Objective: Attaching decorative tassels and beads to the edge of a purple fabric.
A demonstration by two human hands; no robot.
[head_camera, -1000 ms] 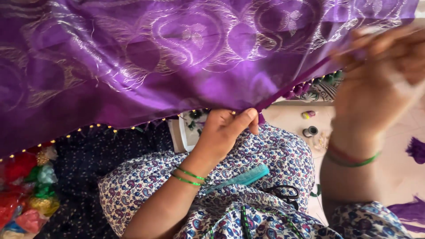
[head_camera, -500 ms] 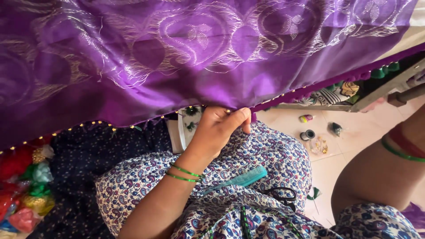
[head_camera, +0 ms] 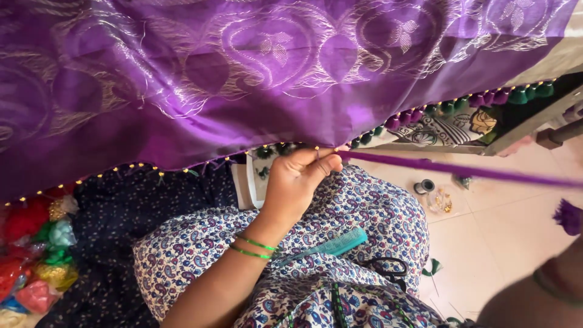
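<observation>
**A pale floor under even, soft light**

The floor [head_camera: 486, 237] was of smooth, pale cream tiles with faint joints, lit evenly with no hard shadows. At the upper right a light-coloured frame [head_camera: 522, 124] ran aslant, with a patterned black and white cloth [head_camera: 446, 129] behind it. On the tiles lay a small dark spool [head_camera: 427, 186] and, just beside it, a clear packet of small gold bits [head_camera: 440, 200]. At the far left a heap of red, green and yellow bundles [head_camera: 33, 255] rested against a dark dotted cloth [head_camera: 121, 231].
</observation>
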